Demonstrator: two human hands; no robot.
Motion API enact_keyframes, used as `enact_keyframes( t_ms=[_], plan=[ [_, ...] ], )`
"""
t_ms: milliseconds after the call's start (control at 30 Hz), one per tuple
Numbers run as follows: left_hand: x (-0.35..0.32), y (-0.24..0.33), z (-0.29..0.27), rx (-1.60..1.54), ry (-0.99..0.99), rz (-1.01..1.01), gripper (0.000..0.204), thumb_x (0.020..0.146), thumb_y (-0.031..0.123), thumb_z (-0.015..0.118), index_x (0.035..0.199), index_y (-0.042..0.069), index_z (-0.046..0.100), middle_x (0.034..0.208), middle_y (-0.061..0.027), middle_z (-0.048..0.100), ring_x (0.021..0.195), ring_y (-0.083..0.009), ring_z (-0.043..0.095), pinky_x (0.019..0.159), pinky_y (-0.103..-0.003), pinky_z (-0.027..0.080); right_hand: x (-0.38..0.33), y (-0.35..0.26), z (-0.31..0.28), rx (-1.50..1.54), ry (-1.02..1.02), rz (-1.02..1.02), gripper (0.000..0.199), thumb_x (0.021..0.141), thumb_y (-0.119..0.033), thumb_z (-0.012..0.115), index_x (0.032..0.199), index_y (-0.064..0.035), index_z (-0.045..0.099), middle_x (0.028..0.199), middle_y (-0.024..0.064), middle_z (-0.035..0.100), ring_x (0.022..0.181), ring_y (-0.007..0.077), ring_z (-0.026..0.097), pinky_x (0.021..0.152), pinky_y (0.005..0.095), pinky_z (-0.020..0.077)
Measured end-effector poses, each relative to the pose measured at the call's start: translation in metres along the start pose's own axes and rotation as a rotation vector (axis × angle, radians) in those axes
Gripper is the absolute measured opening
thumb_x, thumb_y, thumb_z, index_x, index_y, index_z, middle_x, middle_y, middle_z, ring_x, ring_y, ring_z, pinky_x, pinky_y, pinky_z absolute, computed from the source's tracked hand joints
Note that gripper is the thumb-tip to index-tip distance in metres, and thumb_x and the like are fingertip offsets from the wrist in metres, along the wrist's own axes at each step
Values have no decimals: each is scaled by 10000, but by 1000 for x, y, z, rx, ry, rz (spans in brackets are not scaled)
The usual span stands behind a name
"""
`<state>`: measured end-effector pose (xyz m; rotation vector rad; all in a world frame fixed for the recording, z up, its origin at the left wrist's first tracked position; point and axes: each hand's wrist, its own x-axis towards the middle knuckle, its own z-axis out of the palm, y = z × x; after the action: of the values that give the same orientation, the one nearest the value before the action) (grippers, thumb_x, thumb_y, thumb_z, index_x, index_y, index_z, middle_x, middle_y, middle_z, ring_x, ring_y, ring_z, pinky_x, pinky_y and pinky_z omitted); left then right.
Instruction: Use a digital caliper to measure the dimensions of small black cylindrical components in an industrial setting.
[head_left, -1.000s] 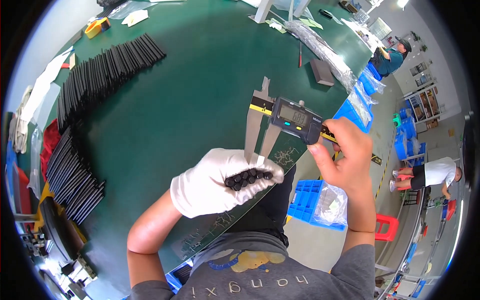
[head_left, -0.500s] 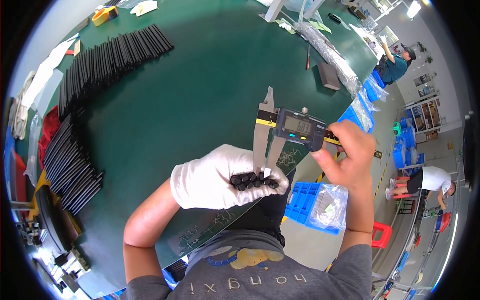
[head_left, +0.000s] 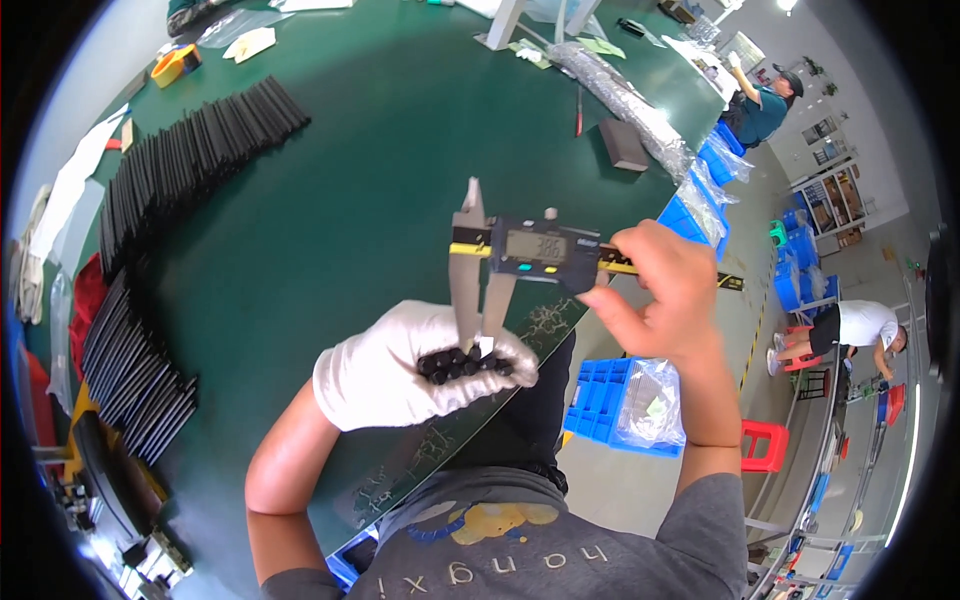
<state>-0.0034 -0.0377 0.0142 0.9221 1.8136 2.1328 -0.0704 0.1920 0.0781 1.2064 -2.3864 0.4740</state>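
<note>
My left hand (head_left: 400, 365), in a white glove, is closed round a bundle of black rods (head_left: 455, 367), their ends facing up at me. My bare right hand (head_left: 660, 290) grips the beam of a digital caliper (head_left: 540, 248) with a small lit display. The caliper's two jaws point down to the rod ends, and the tips sit at one rod near the middle of the bundle. Whether both tips touch it I cannot tell. To the left on the green table (head_left: 330, 230) lie a long row of black rods (head_left: 190, 155) and a second group of rods (head_left: 135, 370).
A dark block (head_left: 623, 145) and a plastic-wrapped roll (head_left: 625, 95) lie at the far right of the table. Blue crates (head_left: 600, 400) stand beyond its right edge, near a red stool (head_left: 763, 445). Yellow tape (head_left: 175, 65) lies far left. Two people work at the right.
Both hands, the caliper and the bundle have shifted left in view, as has the whole scene somewhat. The caliper's jaws have drawn closer together, and its reading has changed.
</note>
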Motion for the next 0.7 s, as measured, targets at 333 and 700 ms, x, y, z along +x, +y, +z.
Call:
enact_keyframes(
  t_ms=[333, 700],
  plan=[
    [-1, 0, -2, -101, -3, -27, 145, 825, -12, 610, 969, -26, 614, 922, -112, 657, 869, -199, 636, 771, -296, 511, 5, -1, 0, 37, 14, -44, 326, 625, -257, 741, 786, -37, 561, 594, 48, 484, 457, 204, 466, 399, 282, 327],
    [-1, -4, -3, -72, -30, 23, 171, 827, 43, 633, 990, -7, 618, 893, -79, 654, 845, -152, 617, 766, -282, 483, 11, 1, 0, 11, 66, -136, 373, 590, -320, 775, 723, -44, 563, 565, 45, 469, 445, 199, 463, 389, 279, 316]
  ],
)
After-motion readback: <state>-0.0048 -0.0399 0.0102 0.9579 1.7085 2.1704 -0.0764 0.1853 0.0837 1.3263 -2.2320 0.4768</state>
